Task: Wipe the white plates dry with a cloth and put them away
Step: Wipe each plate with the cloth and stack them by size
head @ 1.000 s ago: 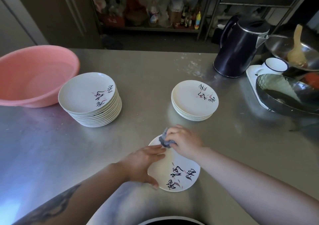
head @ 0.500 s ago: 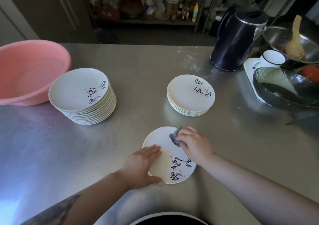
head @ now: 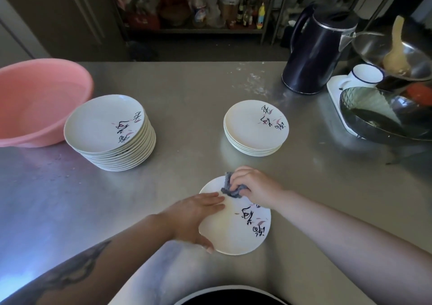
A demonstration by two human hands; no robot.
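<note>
A working kitchen: a stainless-steel tabletop (head: 191, 89), stacked plates (head: 109, 129), an electric kettle (head: 313, 54), a metal bowl (head: 397, 47), and shelves of bottles (head: 247, 12) behind.

Steel surface (head: 191, 89), dull grey, smudged white near the kettle (head: 313, 54). Kettle dark, lidded, upright toward the far right. Just right of kettle: white mug with blue rim (head: 365, 75) on a white tray (head: 334, 92). Beyond the mug, a metal bowl (head: 374, 47) holding a yellowish utensil (head: 396, 49). Nearer than the mug, a dark glass bowl (head: 383, 120). Far left of kettle, a pink basin (head: 35, 101). Behind kettle, shelf of bottles (head: 205, 12).
</note>
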